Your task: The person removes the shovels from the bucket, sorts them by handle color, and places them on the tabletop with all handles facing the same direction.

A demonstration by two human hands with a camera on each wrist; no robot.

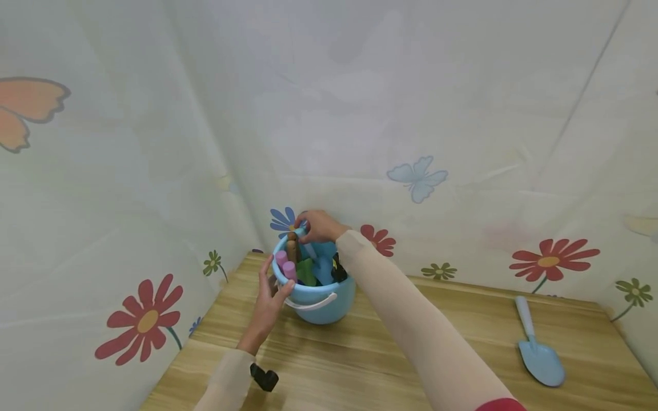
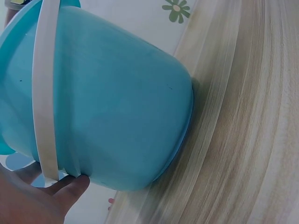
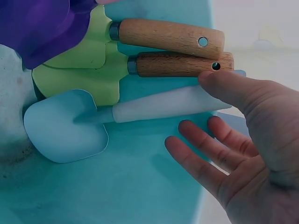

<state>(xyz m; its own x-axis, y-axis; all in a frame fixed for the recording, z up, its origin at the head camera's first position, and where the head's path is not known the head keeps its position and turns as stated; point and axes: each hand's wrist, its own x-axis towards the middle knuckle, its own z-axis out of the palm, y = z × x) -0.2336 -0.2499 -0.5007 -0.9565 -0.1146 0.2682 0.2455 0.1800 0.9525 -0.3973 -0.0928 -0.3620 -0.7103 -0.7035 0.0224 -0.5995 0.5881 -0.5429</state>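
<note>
A light-blue bucket (image 1: 321, 308) with a white handle (image 2: 43, 93) stands upright on the wooden surface. My left hand (image 1: 268, 294) holds its left side at the rim, thumb toward the front and fingers along the outer wall. Over the far rim, my right hand (image 1: 323, 226) pinches the pale handle end of a small light-blue trowel (image 3: 65, 128) between thumb and index finger; the other fingers are spread. That trowel leans inside the bucket. Beside it are green-bladed garden tools (image 3: 77, 84) with wooden handles (image 3: 170, 37) and purple-bladed tools (image 3: 46, 28). Pink handles (image 1: 289, 270) stick up near my left hand.
Another light-blue trowel (image 1: 542, 362) lies on the table (image 1: 462, 331) at the right. A black item (image 1: 339, 271) sits at the bucket's right inside. White flower-printed sheeting (image 1: 360, 85) hangs behind and at the left. A black device (image 1: 264, 377) is strapped at my left wrist.
</note>
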